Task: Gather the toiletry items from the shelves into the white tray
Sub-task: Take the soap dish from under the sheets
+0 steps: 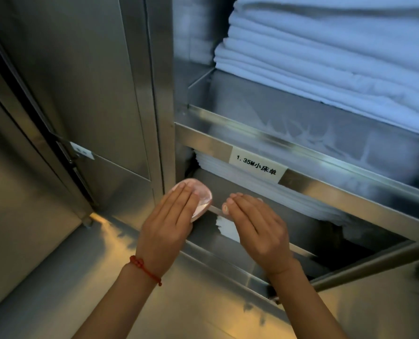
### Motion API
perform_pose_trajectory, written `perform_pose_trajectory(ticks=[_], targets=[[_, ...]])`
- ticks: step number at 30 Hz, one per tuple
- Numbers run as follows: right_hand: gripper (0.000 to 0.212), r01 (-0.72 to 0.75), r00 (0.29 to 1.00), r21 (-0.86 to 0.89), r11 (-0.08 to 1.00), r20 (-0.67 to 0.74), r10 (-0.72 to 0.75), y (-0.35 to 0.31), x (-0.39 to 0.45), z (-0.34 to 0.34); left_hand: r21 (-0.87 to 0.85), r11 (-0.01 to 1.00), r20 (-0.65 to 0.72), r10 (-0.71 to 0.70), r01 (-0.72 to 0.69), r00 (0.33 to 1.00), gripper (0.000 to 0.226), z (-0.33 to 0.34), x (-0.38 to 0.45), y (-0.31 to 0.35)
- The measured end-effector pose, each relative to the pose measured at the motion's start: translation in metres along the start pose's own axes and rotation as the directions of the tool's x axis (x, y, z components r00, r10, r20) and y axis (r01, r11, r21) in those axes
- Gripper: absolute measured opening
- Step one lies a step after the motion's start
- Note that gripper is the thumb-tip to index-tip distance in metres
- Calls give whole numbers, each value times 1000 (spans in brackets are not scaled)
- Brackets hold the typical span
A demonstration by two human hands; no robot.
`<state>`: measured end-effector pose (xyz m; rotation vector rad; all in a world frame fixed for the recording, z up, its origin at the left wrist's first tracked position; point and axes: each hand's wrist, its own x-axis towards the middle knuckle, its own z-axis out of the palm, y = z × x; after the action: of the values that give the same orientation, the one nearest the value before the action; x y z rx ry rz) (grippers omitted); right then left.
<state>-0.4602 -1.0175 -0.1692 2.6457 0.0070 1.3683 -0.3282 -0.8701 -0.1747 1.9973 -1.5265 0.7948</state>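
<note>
Nearest the camera, two bare forearms reach toward a stainless steel linen cabinet (pixel 228 140); the left wrist wears a red string bracelet (pixel 144 267). The left hand (pixel 169 226) lies with straight fingers laid flat over a small pink oval item (pixel 198 201), probably a wrapped soap or a soap dish, just left of the cabinet's labelled shelf lip (pixel 325 182). Whether the thumb hooks beneath it cannot be told, so that grip reads as pressing on top, not clamped. The right hand (pixel 257 226) hovers just right of the pink item, fingers together and gently bent; a pale edge peeks beyond the fingertips, but whether it holds anything is unclear.

My judgement is that the pink item is light, rigid and glossy, so likely slippery. It would be best taken across its short sides between thumb and fingers, or cupped from beneath, rather than pinched on the curved top. It sits at the shelf's front edge, so a nudge could tip it off.

Below the labelled lip, the lower shelf holds a stack of folded white sheets (pixel 264 189), soft and floppy. A white scrap (pixel 225 227) lies beneath the right fingers, on or just under that shelf's front. On the lip itself a paper label (pixel 257 163) reads 1.35M with Chinese characters. Above the lip, the next shelf carries a tall pile of folded white linens (pixel 325 45), reflected in the steel.

The white tray is not in view.
</note>
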Motion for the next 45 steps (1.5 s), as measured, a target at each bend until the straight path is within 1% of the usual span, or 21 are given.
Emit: perform_pose_trajectory(ticks=[5, 12, 16, 22, 25, 26, 28, 29, 31, 32, 38, 45], targets=[[23, 53, 998, 24, 998, -36, -52, -3, 47, 6, 23, 999, -5, -38, 39, 999, 34, -29, 21, -26], [24, 123, 991, 61, 991, -67, -119, -22, 110, 24, 121, 985, 25, -128, 124, 991, 47, -70, 38, -69], [28, 161, 985, 84, 983, -82, -155, -35, 140, 32, 123, 981, 49, -159, 152, 986, 61, -91, 41, -94], [28, 203, 978, 140, 969, -68, -195, -49, 180, 50, 166, 971, -41, -165, 170, 985, 34, -117, 39, -128], [31, 225, 973, 172, 959, -83, -214, -53, 203, 61, 198, 957, -62, -201, 210, 978, 35, -131, 40, -142], [29, 237, 970, 181, 954, -101, -222, -55, 210, 65, 219, 948, -90, -217, 232, 972, 37, -135, 42, -146], [26, 270, 959, 203, 941, -148, -244, -57, 226, 73, 263, 926, -129, -245, 271, 961, 48, -144, 45, -154], [25, 289, 952, 216, 933, -170, -255, -58, 232, 77, 282, 915, -146, -256, 288, 956, 47, -148, 46, -157], [23, 327, 937, 242, 913, -209, -280, -62, 246, 87, 324, 891, -172, -276, 319, 946, 36, -154, 45, -165], [22, 340, 931, 250, 907, -226, -287, -64, 251, 92, 345, 878, -177, -288, 333, 941, 35, -157, 45, -167], [21, 440, 878, 378, 814, -373, -301, -73, 285, 117, 468, 761, -221, -392, 449, 893, 38, -176, 46, -168], [19, 555, 811, 471, 686, -489, -321, -81, 310, 130, 594, 609, -295, -443, 526, 847, 37, -190, 46, -157]])
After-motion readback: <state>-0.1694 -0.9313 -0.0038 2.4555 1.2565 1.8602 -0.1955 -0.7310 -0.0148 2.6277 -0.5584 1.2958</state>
